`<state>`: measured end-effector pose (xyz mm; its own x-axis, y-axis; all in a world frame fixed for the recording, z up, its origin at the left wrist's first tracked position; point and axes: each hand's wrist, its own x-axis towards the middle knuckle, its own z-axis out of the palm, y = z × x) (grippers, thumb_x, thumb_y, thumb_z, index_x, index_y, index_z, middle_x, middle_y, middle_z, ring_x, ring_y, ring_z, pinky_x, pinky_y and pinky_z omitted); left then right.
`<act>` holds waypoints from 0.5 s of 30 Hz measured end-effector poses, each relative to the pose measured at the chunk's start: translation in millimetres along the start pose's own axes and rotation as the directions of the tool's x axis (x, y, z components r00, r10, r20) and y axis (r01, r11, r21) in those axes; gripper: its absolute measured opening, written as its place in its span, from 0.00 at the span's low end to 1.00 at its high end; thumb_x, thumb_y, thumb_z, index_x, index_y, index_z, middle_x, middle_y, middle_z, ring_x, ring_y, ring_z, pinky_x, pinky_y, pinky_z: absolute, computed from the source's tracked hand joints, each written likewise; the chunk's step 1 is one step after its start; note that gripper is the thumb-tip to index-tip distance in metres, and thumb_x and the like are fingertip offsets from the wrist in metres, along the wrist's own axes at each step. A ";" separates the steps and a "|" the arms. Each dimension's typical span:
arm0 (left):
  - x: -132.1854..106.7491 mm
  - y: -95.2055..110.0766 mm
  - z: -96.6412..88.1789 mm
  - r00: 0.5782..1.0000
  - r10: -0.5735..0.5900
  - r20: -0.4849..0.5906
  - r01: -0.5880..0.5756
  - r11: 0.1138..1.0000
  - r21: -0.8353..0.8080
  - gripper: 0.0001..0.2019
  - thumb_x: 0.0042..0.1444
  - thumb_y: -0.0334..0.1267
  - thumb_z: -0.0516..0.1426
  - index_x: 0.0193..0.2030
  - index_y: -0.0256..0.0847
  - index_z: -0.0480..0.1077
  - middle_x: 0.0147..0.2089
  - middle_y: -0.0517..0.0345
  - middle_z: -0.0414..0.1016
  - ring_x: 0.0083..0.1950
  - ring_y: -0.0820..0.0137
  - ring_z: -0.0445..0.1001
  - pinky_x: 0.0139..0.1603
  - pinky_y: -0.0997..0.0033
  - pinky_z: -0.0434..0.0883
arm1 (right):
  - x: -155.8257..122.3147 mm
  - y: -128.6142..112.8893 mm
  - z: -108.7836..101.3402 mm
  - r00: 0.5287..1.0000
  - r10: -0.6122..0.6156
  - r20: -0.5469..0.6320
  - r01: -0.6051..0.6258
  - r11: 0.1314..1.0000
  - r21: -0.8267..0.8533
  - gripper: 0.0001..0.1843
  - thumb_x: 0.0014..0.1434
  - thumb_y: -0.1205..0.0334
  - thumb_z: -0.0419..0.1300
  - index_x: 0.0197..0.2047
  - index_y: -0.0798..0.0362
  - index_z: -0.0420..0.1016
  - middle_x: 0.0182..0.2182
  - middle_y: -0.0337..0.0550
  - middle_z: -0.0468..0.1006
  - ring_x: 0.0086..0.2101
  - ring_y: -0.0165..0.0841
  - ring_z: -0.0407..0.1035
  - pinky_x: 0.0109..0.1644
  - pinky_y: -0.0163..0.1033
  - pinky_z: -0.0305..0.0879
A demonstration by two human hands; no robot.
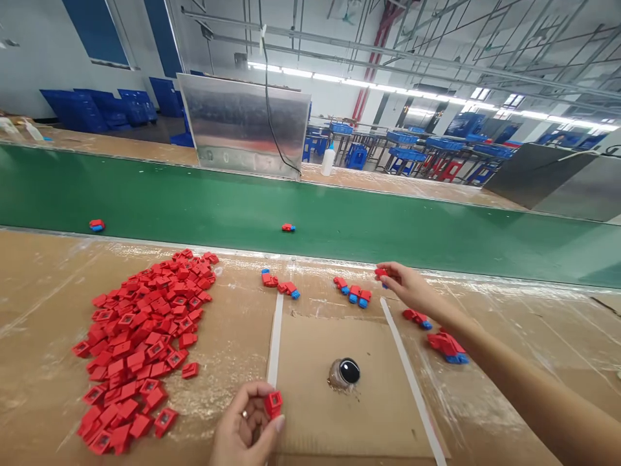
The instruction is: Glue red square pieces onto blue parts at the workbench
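Note:
My left hand [247, 427] is at the near edge of the cardboard-covered bench, fingers pinched on a single red plastic piece [273, 403]. My right hand [405, 285] reaches forward toward the green conveyor belt [339, 220], fingers closed on a red-and-blue assembled piece [381, 274]. A large pile of red plastic pieces [145, 343] lies to the left. Several red-and-blue assembled pieces sit in small groups near the belt edge: [279, 283], [353, 291], [417, 318], [449, 346].
A small round fixture with a dark glossy top [345, 372] sits on a taped cardboard panel [334, 395]. Two assembled pieces ride the belt [96, 224], [288, 227]. A metal panel [245, 133] stands behind the belt; blue crates and tables farther back.

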<state>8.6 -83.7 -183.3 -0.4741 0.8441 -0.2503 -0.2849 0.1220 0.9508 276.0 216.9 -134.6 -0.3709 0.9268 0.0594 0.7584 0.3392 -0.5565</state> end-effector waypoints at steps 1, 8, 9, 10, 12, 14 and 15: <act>-0.3 0.7 5.0 1.000 -0.010 0.017 0.010 1.000 -0.009 0.20 0.41 0.46 0.70 0.38 0.40 0.73 0.32 0.59 0.76 0.33 0.73 0.74 0.34 0.82 0.71 | -21.9 -7.9 -3.0 0.998 -0.041 0.036 0.040 0.999 0.033 0.16 0.65 0.62 0.52 0.54 0.55 0.68 0.46 0.50 0.79 0.44 0.35 0.75 0.49 0.41 0.72; -11.7 -1.9 27.5 0.967 -0.062 0.246 0.072 0.997 -0.035 0.19 0.48 0.44 0.67 0.44 0.39 0.73 0.38 0.54 0.78 0.40 0.70 0.75 0.42 0.76 0.73 | -134.6 -69.2 -6.0 0.947 -0.311 0.077 0.309 0.950 0.034 0.15 0.68 0.56 0.52 0.55 0.47 0.70 0.44 0.44 0.77 0.43 0.35 0.72 0.47 0.45 0.71; -13.2 -2.5 27.6 0.966 -0.059 0.254 0.069 0.997 -0.033 0.19 0.48 0.44 0.67 0.45 0.40 0.73 0.39 0.54 0.78 0.42 0.70 0.76 0.44 0.76 0.73 | -141.5 -74.5 -3.3 0.948 -0.314 0.061 0.313 0.950 0.019 0.14 0.68 0.57 0.53 0.55 0.47 0.70 0.44 0.44 0.77 0.42 0.35 0.72 0.46 0.44 0.71; -14.3 -3.1 27.0 0.965 -0.058 0.255 0.067 0.997 -0.030 0.19 0.49 0.44 0.67 0.45 0.40 0.72 0.39 0.54 0.78 0.42 0.69 0.76 0.45 0.75 0.73 | -146.5 -78.4 -0.1 0.949 -0.312 0.046 0.312 0.950 0.012 0.14 0.67 0.58 0.55 0.54 0.48 0.70 0.43 0.43 0.78 0.40 0.34 0.72 0.45 0.43 0.72; -15.7 -3.7 24.5 0.962 -0.066 0.266 0.074 0.997 -0.019 0.19 0.49 0.45 0.66 0.46 0.40 0.72 0.38 0.55 0.77 0.42 0.69 0.76 0.45 0.75 0.73 | -151.9 -83.2 7.0 0.948 -0.315 0.041 0.315 0.949 0.013 0.12 0.67 0.60 0.56 0.53 0.49 0.70 0.43 0.42 0.79 0.40 0.34 0.73 0.44 0.42 0.71; -15.8 -3.9 22.0 0.958 -0.068 0.279 0.075 0.997 -0.015 0.19 0.50 0.45 0.66 0.46 0.40 0.72 0.37 0.56 0.76 0.41 0.70 0.75 0.45 0.74 0.74 | -153.6 -85.6 13.3 0.936 -0.349 0.049 0.348 0.937 0.017 0.10 0.67 0.62 0.55 0.51 0.49 0.70 0.44 0.42 0.78 0.41 0.34 0.73 0.45 0.42 0.71; -15.5 -4.0 21.2 0.958 -0.061 0.280 0.068 0.998 -0.017 0.19 0.50 0.45 0.66 0.46 0.41 0.71 0.38 0.57 0.76 0.41 0.70 0.75 0.46 0.73 0.74 | -153.6 -86.3 15.8 0.927 -0.372 0.051 0.372 0.928 0.016 0.10 0.67 0.63 0.55 0.51 0.49 0.70 0.44 0.42 0.78 0.43 0.34 0.72 0.45 0.42 0.70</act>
<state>34.8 -86.3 -179.4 -0.2034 0.9476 -0.2462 -0.3301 0.1704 0.9284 259.0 42.7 -108.8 -0.6533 0.7243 0.2203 0.5571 0.6569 -0.5080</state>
